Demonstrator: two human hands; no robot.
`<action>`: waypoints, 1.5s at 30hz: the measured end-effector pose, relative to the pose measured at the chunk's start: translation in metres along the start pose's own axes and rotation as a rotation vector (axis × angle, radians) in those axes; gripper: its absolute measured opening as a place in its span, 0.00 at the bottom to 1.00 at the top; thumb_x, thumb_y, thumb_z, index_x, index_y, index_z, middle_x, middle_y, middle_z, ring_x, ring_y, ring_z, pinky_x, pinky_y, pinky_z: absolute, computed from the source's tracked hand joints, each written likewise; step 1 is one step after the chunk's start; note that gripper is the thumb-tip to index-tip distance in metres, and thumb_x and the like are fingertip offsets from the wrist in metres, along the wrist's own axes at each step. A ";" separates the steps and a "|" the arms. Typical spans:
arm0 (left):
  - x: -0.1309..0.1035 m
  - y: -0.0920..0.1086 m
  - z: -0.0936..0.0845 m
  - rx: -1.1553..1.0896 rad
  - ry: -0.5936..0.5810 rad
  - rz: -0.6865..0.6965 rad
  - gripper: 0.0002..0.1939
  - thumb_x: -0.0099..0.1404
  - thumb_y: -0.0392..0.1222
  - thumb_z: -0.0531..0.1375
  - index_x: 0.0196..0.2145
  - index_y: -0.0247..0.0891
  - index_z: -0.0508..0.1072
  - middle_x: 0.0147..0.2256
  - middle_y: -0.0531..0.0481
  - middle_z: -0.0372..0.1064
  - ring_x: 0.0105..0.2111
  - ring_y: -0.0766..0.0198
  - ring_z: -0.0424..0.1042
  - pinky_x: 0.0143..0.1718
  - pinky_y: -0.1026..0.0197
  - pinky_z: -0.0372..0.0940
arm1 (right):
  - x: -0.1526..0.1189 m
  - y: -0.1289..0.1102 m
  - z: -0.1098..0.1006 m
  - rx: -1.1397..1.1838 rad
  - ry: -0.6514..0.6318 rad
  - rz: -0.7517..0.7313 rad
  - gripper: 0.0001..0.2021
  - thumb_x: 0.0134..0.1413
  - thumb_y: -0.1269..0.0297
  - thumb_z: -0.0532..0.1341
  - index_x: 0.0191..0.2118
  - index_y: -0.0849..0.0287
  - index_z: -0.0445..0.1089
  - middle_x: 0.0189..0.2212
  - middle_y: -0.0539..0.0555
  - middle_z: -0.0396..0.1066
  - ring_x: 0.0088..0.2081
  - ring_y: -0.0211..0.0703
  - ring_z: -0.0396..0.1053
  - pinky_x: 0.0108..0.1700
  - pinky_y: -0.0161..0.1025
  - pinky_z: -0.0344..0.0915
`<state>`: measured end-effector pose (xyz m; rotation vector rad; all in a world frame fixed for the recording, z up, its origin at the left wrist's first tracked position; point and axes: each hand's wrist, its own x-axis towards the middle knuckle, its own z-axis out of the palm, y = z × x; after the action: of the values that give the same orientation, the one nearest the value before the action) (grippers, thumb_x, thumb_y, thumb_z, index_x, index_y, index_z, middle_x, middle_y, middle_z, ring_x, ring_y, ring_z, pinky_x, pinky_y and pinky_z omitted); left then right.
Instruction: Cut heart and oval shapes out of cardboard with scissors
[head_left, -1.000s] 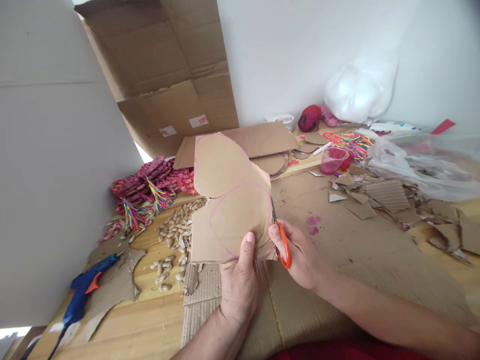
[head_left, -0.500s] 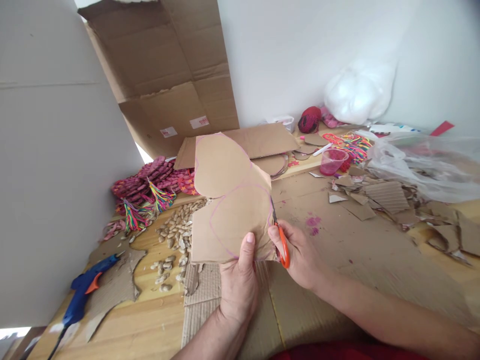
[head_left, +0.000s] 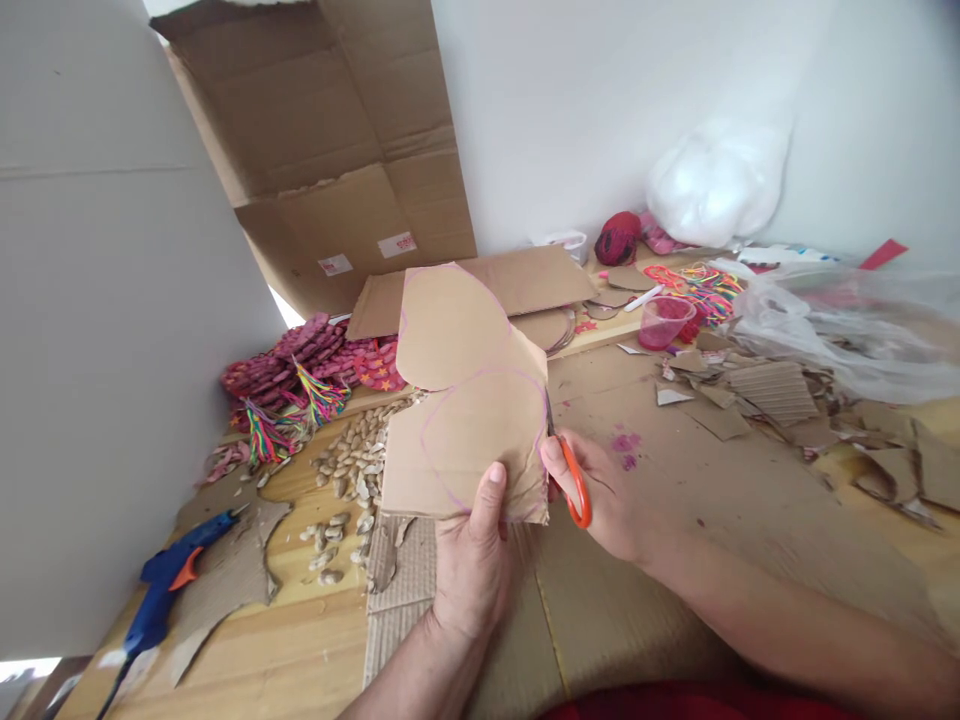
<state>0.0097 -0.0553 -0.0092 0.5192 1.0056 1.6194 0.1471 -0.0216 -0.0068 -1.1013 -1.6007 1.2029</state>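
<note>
- Below you spreads the wooden table (head_left: 300, 640), its planks showing at the lower left.
- A flat cardboard sheet (head_left: 750, 510) with magenta stains covers much of its middle and right.
- A creased cardboard panel (head_left: 315, 120) stands upright at the back left, bearing two white labels.
- Your cardboard piece (head_left: 480, 430) is raised in front of you, above the table; purple curved outlines are drawn on it, and its upper part has a rounded edge.
- Your left hand (head_left: 472, 570) pinches that piece at its lower edge, thumb flat on the near face, the gap drawn in to the card's thickness (the other fingers are hidden behind).
- Your right hand (head_left: 604, 500) is curled around the scissors (head_left: 579, 490), thumb by the orange handle; the rest of its grip is partly hidden.
- A blue hot glue gun (head_left: 161, 580) lies well apart at your left, partly over a cardboard offcut (head_left: 232, 570).
- Those scissors have their dark blades at the piece's right edge; you cannot tell how far they are parted.
- Peanut shells (head_left: 356, 455) lie scattered left of the piece.
</note>
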 end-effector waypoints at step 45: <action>0.005 0.004 -0.002 0.081 0.021 -0.004 0.27 0.61 0.46 0.69 0.56 0.37 0.74 0.54 0.40 0.75 0.60 0.50 0.69 0.67 0.48 0.56 | -0.003 -0.004 -0.003 0.011 0.008 0.067 0.23 0.67 0.44 0.55 0.27 0.55 0.56 0.19 0.44 0.58 0.22 0.35 0.56 0.25 0.35 0.53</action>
<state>0.0046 -0.0517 -0.0074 0.5554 1.0905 1.5882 0.1498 -0.0242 -0.0026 -1.1594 -1.5601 1.2487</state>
